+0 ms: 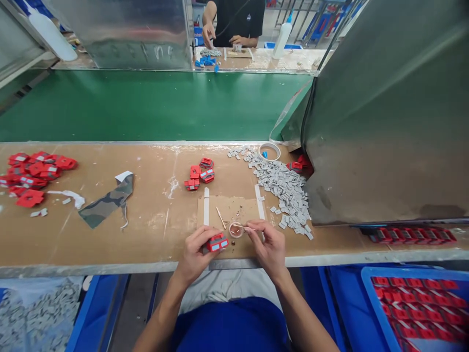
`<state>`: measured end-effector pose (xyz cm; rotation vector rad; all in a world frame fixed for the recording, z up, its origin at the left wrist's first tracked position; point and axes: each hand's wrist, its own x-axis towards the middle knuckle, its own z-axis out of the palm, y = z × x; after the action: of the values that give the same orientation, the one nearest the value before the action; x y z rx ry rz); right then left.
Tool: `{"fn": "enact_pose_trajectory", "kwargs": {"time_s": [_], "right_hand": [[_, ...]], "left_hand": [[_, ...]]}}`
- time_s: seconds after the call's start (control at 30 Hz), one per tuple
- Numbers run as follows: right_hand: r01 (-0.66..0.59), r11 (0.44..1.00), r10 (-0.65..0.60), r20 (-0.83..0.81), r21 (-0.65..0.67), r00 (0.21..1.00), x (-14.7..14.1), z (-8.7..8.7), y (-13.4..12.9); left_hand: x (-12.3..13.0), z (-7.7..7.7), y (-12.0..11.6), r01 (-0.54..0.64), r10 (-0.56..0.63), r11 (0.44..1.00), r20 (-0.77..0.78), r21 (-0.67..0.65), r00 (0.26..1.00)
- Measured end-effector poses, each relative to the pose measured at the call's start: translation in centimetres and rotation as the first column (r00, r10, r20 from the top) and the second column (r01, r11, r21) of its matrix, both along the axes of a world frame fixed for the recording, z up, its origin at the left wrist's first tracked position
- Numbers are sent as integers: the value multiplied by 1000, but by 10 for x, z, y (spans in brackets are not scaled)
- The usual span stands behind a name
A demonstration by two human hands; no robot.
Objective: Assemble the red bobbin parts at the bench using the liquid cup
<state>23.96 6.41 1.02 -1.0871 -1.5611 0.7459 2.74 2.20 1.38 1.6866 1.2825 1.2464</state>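
Observation:
My left hand (pixel 193 252) is closed around a red plastic part (pixel 217 242) with grey and pale panels, like a small toy vehicle body. Between the fingertips of my right hand (pixel 269 244) is a thin pale stick (pixel 242 226). Its tip reaches into a small round dish (pixel 235 230) of brownish liquid. A second stick (pixel 221 218) lies on the taped cardboard sheet (pixel 234 203), left of the dish. Small dark spots mark the cardboard around it. Beyond that sheet sit several similar red parts (pixel 195 172).
Small grey pieces (pixel 284 183) are heaped at right beside a tape roll (pixel 269 151). More red parts (pixel 36 171) are piled at left, near a camouflage cloth (pixel 110 200). A metal panel (pixel 388 112) borders the right. A blue tray (pixel 366 276) holds red parts. Across the green belt (pixel 157 105), another person works.

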Motion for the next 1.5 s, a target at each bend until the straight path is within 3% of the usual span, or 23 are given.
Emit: {"fn": "enact_pose_trajectory", "kwargs": {"time_s": [0.13, 0.23, 0.47, 0.73, 0.93, 1.1, 1.23, 1.37, 1.5], "right_hand": [[48, 963, -98, -179, -267, 979, 3, -4, -6], [34, 946, -123, -260, -321, 958, 1, -1, -11], [-54, 982, 24, -158, -184, 987, -18, 17, -24], [-125, 987, 122, -34, -100, 992, -31, 17, -21], [-107, 992, 108, 19, -68, 994, -30, 18, -21], [-151, 983, 147, -39, -105, 988, -30, 19, -22], [-60, 991, 52, -66, -117, 996, -15, 19, -19], [55, 996, -52, 40, -73, 998, -4, 17, -15], [-75, 990, 92, 152, -115, 984, -9, 13, -14]], "left_hand": [[-4, -4, -1, -20, 17, 999, -66, -32, 998], [-3, -5, -2, -48, 41, 997, -96, -69, 995], [0, -2, -2, -30, 15, 992, -120, -122, 993], [0, 0, -2, 1, -20, 989, -129, -146, 992], [1, 2, -2, -2, -15, 990, -122, -140, 992], [0, 1, -2, -17, 0, 988, -110, -155, 994], [0, 1, -3, -57, 39, 983, -104, -177, 994], [-1, 2, -2, -73, 58, 976, -78, -205, 995], [-3, -2, -3, -87, 74, 967, -59, -241, 995]]}}
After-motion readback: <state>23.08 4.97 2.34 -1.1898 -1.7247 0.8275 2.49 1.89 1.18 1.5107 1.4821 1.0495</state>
